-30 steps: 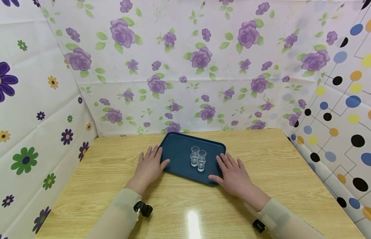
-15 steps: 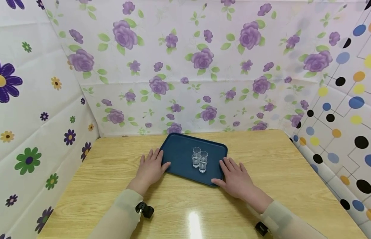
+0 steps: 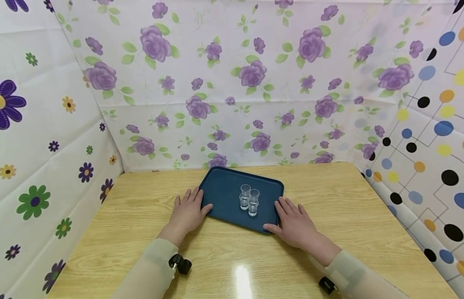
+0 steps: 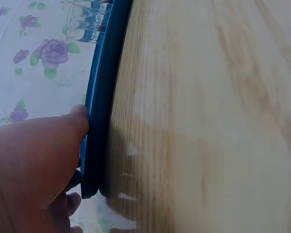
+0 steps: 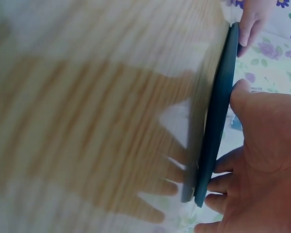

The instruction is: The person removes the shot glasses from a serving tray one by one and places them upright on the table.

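A dark blue rectangular tray (image 3: 226, 191) lies slightly turned on the table. Two small clear glasses (image 3: 245, 197) stand close together on its right half, with what looks like clear liquid inside. My left hand (image 3: 187, 211) is at the tray's left edge, fingers extended, thumb against the front left corner. At the right edge lies my right hand (image 3: 296, 222), fingers fairly straight and thumb near the front right corner. In the left wrist view the thumb touches the tray rim (image 4: 99, 111). The right wrist view has the thumb and fingertips beside the rim (image 5: 218, 116).
The tray rests on a wood-grain table (image 3: 232, 253) near its back edge. Behind it hangs a floral cloth (image 3: 232, 124). Patterned cloths also enclose the left and right sides. A black wrist device (image 3: 180, 264) sits under the left wrist.
Both hands have come slightly down and back toward me, settling at the tray's side edges. The right fingers shifted outward a little. The tray and glasses stay put; the view moved slightly.
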Demonstrator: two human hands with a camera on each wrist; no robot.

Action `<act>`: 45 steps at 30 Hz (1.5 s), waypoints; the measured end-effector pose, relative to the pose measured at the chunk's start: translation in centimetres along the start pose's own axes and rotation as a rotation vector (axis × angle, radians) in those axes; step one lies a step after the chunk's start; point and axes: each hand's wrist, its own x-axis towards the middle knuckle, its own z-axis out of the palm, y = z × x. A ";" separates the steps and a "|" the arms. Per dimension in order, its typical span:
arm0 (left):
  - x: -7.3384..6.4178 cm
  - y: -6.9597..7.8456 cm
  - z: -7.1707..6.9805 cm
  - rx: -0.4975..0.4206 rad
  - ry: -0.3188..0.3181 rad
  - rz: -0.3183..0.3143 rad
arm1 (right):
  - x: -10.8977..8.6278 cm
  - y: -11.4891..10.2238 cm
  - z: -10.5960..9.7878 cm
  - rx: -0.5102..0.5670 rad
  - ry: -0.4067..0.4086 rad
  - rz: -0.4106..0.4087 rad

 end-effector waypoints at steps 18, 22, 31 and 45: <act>-1.3 0.3 0.3 0.002 0.016 0.007 | 0.5 0.8 -1.0 0.035 -0.036 -0.043; -1.8 0.5 0.3 0.003 0.019 0.007 | 0.6 1.2 -1.1 0.046 -0.046 -0.056; -2.9 1.0 0.7 0.027 0.053 0.007 | 1.3 2.3 -1.0 0.075 -0.062 -0.076; -4.7 1.7 0.8 0.005 0.077 -0.007 | 2.1 3.6 -1.5 0.129 -0.104 -0.129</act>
